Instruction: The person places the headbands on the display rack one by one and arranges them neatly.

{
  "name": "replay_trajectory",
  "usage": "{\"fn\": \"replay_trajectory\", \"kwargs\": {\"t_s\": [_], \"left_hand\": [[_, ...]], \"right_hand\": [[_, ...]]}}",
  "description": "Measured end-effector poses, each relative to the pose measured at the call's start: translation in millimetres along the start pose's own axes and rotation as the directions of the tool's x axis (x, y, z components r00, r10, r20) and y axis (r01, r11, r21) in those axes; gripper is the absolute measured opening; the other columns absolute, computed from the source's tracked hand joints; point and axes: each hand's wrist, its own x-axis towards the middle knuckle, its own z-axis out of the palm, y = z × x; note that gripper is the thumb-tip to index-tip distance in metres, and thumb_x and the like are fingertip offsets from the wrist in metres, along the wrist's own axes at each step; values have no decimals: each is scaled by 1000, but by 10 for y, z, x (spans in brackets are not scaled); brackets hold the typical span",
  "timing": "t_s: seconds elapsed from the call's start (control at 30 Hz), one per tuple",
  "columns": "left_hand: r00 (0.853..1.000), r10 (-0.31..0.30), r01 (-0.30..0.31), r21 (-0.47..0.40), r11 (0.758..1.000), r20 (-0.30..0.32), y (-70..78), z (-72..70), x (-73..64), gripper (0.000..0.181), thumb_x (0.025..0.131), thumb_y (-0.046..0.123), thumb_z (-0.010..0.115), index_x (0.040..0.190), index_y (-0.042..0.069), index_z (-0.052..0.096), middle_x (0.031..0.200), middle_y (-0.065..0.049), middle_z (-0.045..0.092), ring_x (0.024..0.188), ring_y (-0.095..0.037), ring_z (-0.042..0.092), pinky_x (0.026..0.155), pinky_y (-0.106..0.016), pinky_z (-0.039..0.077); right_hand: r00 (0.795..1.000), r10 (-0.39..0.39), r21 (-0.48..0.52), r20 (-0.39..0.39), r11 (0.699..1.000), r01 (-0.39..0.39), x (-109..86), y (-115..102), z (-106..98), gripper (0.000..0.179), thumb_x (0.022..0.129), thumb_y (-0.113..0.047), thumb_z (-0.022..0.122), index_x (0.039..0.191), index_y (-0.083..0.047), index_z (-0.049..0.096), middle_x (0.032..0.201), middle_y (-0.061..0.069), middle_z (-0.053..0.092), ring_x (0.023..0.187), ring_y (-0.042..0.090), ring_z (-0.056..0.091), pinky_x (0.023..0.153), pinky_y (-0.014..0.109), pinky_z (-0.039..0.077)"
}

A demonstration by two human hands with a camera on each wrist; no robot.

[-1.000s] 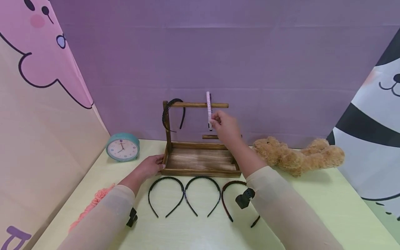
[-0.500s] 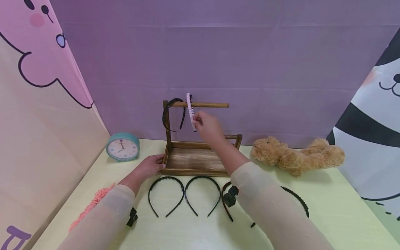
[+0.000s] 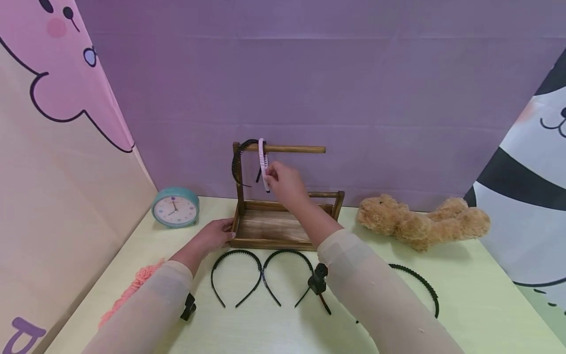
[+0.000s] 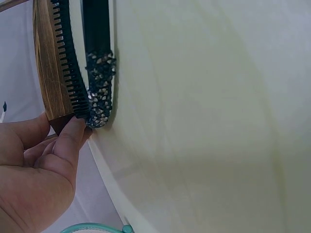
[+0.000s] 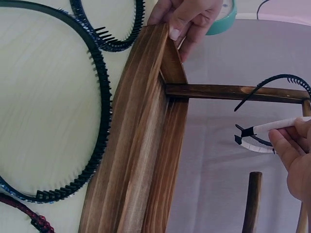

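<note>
A wooden headband stand [image 3: 270, 244] with a tray base and an upper bar [image 3: 300, 149] stands on the table. My left hand [image 3: 214, 235] grips the tray's left front corner; the left wrist view shows thumb and fingers on either side of that wood [image 4: 54, 73]. My right hand [image 3: 286, 184] pinches a pale pink headband [image 3: 263, 162] near one lower end, between thumb and fingers. This headband hangs over the upper bar, just right of a black toothed headband [image 3: 236, 167] on the same bar. In the right wrist view the pink headband's dark tips [image 5: 247, 131] point away from the hand.
Several dark headbands [image 3: 287, 251] lie in a row before the stand, some partly hidden by the right sleeve. A teal clock [image 3: 176, 207] stands left, with coral yarn [image 3: 137, 285] nearer. A brown plush toy [image 3: 420, 223] lies right. Purple cloth [image 3: 398, 98] backs the table.
My right hand has carried the pink headband leftward along the upper bar, close to the black one, and slightly lower. The left hand keeps its grip on the stand.
</note>
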Motion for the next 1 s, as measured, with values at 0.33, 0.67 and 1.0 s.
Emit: {"fn": "replay_trajectory", "kwargs": {"t_s": [0.33,0.67,1.0], "left_hand": [[1000,-6,6,-19,1000,-5,-16,-1,29,56,103,1,45,154,-3,22,155,-27,30,136,-41,42,105,-50,47],[1000,-26,25,-33,999,-13,-4,8,17,57,103,1,45,155,-1,22,156,-26,29,137,-41,40,106,-50,46],[999,-24,24,11,1000,-27,-12,14,10,57,103,3,46,155,1,24,155,-25,32,135,-40,44,103,-48,49]], "right_hand": [[999,29,-11,30,1000,-29,-15,31,21,11,100,-23,60,102,-12,62,96,1,69,86,16,64,72,30,56],[998,60,4,25,998,-60,-80,45,-53,10,100,-23,59,105,-15,63,101,0,69,91,17,64,75,33,56],[999,45,32,22,998,-46,-209,119,-232,19,100,-31,59,111,-17,64,105,-2,69,102,18,64,81,35,56]]}}
